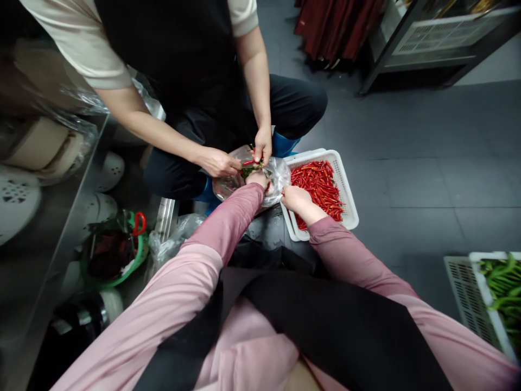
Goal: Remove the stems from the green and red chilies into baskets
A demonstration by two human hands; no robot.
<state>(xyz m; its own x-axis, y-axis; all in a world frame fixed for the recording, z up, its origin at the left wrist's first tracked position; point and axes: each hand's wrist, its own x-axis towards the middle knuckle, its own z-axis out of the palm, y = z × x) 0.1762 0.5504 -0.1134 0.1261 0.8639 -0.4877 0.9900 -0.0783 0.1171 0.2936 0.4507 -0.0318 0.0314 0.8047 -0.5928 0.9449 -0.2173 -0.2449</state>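
Note:
My left hand (257,178) reaches into a clear plastic bag (280,172) with green stems inside; its fingers are mostly hidden. My right hand (297,200) is closed in a pinch between the bag and the basket, with a small red chili tip showing at the fingers. Beside it, a white plastic basket (350,216) holds many red chilies (317,187). Across from me, a co-worker's one hand (220,162) and other hand (264,145) are over the same bag, with a red chili (248,162) between them.
At left, a green basin (142,255) with red-handled scissors (139,222) stands by a metal shelf. Green peppers (507,288) fill a white crate at lower right. A metal rack (431,60) and dark red cloths (336,27) are at the back.

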